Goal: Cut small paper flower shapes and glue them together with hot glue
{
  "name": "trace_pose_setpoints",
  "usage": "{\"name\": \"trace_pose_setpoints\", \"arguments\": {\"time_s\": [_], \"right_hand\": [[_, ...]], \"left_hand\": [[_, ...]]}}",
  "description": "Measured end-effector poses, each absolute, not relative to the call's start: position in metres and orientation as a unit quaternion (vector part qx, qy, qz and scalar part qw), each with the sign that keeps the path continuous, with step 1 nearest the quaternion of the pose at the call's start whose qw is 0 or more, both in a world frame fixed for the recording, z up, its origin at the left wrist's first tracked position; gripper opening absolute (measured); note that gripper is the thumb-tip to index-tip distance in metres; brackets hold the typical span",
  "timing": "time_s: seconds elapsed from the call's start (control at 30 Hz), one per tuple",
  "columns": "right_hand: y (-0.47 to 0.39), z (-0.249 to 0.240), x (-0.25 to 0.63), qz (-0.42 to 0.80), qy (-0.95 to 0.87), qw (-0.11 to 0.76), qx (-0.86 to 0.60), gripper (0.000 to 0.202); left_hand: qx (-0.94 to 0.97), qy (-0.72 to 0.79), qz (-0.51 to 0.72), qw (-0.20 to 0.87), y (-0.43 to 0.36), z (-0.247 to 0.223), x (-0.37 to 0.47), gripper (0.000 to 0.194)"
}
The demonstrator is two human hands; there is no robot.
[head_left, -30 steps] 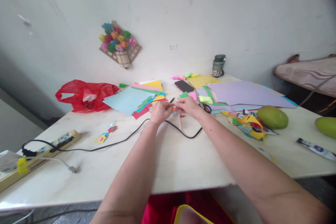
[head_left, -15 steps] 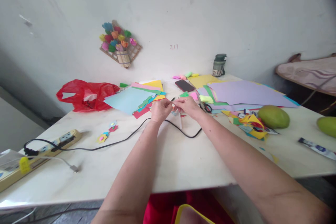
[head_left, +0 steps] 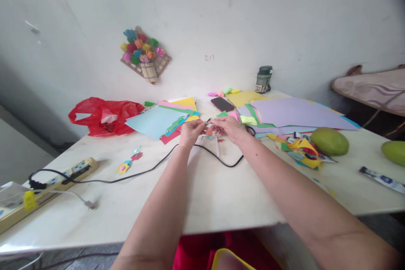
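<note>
Over the middle of the white table, my left hand (head_left: 191, 132) and my right hand (head_left: 230, 129) face each other, fingertips pinched and close together. Between them shows a small dark-tipped thing, too small to name. Just below the fingers is a small orange piece (head_left: 209, 132); I cannot tell which hand touches it. Beneath my hands lie a thin white strip (head_left: 217, 147) and a black cable (head_left: 218, 158). The scissors (head_left: 251, 130) rest beside my right hand, partly hidden by it. Coloured paper sheets (head_left: 156, 120) lie past my left hand.
At left are a red plastic bag (head_left: 95, 114), a power strip (head_left: 82, 168) and small paper flowers (head_left: 122, 168). At right lie purple paper (head_left: 300, 112), paper scraps (head_left: 303, 152), a green mango (head_left: 329, 141) and a tube (head_left: 384, 179). A phone (head_left: 222, 103) and a bottle (head_left: 263, 79) stand behind.
My fingertips have drawn slightly apart, and more of the small orange piece shows below them. The things around on the table have stayed put.
</note>
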State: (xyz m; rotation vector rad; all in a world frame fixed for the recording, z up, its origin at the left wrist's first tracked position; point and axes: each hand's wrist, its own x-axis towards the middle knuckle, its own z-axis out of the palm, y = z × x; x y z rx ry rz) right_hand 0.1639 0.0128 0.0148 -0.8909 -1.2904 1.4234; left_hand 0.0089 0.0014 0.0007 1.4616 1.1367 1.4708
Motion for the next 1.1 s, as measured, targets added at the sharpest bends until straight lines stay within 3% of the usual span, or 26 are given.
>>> {"name": "trace_pose_setpoints", "arguments": {"time_s": [0.3,0.83,1.1], "right_hand": [[0.014,0.015,0.165,0.564,-0.549,0.479,-0.389,0.016],[0.014,0.015,0.162,0.484,-0.614,0.429,-0.452,0.02],[0.016,0.012,0.162,0.452,-0.644,0.414,-0.458,0.022]], "left_hand": [[0.704,0.439,0.493,0.263,0.009,-0.007,0.004,0.029],[0.779,0.56,0.277,-0.05,-0.002,0.003,0.007,0.026],[0.784,0.561,0.22,-0.147,-0.004,0.001,0.012,0.03]]}}
